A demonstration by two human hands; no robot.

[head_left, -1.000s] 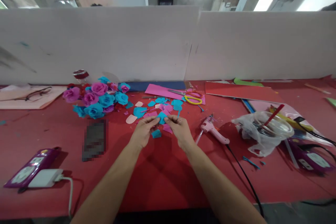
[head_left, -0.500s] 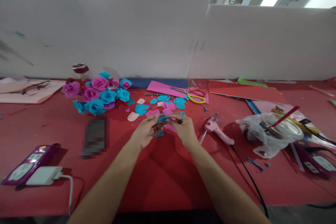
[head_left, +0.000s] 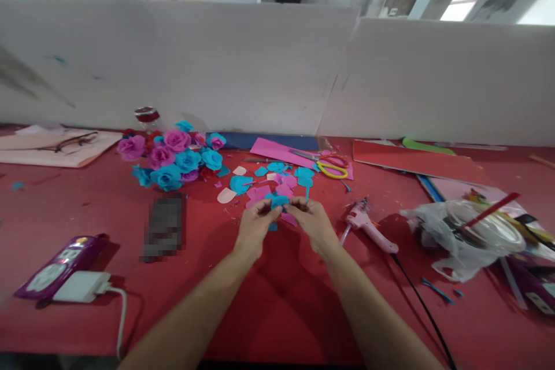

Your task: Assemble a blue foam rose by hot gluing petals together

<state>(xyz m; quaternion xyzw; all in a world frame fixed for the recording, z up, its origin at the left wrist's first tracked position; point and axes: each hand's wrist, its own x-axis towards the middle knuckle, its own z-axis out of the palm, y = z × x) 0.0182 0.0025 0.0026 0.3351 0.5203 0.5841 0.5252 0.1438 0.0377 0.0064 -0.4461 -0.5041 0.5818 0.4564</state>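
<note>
Between my two hands is a small piece of blue crepe paper [head_left: 279,201], pinched at both sides. My left hand [head_left: 254,225] is closed on its left edge, thumb and fingers together. On the other edge, the fingers of my right hand [head_left: 314,222] are closed too, with a thin blue strip [head_left: 307,189] standing up just behind them. Just beyond the hands lie loose cut petals, among them blue ones [head_left: 241,185], pink ones [head_left: 286,181] and a pale one [head_left: 226,195]. The fingertips partly hide the held paper.
A bunch of blue and pink paper roses [head_left: 167,176] stands at back left, above a blurred-out dark object [head_left: 163,228]. Scissors [head_left: 333,169] lie on pink paper. Right of my hands are a pink glue gun [head_left: 370,231] with a black cord and a bagged jar [head_left: 481,228]. Power strips flank both sides.
The view has shifted, so the table things sit further right and a little lower. My hands have turned the blue paper, and more of its face shows now.
</note>
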